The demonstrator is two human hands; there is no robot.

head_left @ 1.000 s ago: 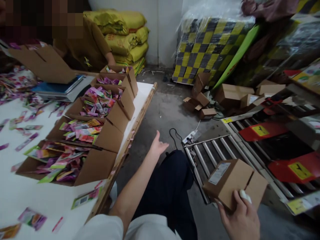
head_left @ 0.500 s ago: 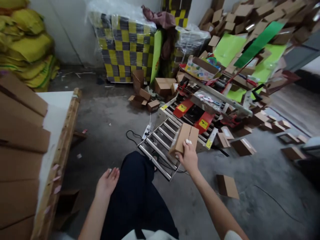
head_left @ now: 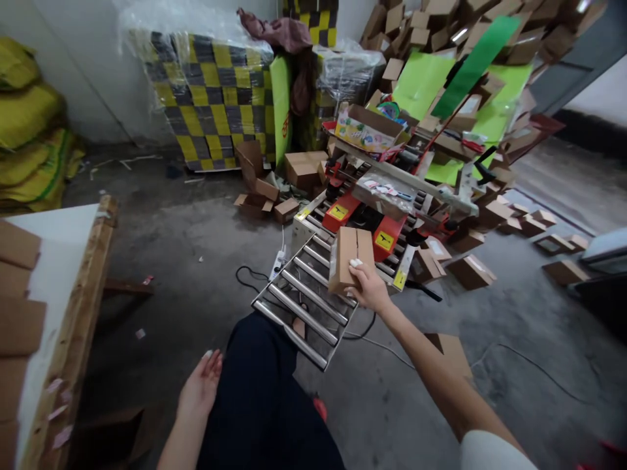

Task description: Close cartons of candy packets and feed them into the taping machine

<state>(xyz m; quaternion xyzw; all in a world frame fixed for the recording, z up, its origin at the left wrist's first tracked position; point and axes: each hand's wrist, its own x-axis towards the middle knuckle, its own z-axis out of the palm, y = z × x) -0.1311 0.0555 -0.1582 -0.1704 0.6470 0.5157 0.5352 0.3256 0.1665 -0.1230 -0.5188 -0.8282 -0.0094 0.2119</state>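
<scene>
My right hand (head_left: 369,286) grips the near right edge of a small brown cardboard box (head_left: 351,251), its fingers on the top and front side. The box sits at the inner end of a roller conveyor (head_left: 294,300), close against the red guide flaps (head_left: 341,212) of a box-taping machine (head_left: 396,189). A taped seam runs across the top of the box. My left hand (head_left: 198,385) is held beside my dark-trousered knee, palm turned up and fingers loosely apart, with nothing in it.
At left stands a wood-edged table (head_left: 73,313) with cardboard boxes on it. A power strip (head_left: 277,262) and cables lie by the conveyor. Loose boxes (head_left: 471,271) litter the floor at right; a checkered wrapped stack (head_left: 220,98) and yellow sacks (head_left: 34,130) stand behind.
My view has swung to the right. My right hand has pushed the box a little farther along the rollers toward the red flaps, and it sits straighter. My left hand remains empty.
</scene>
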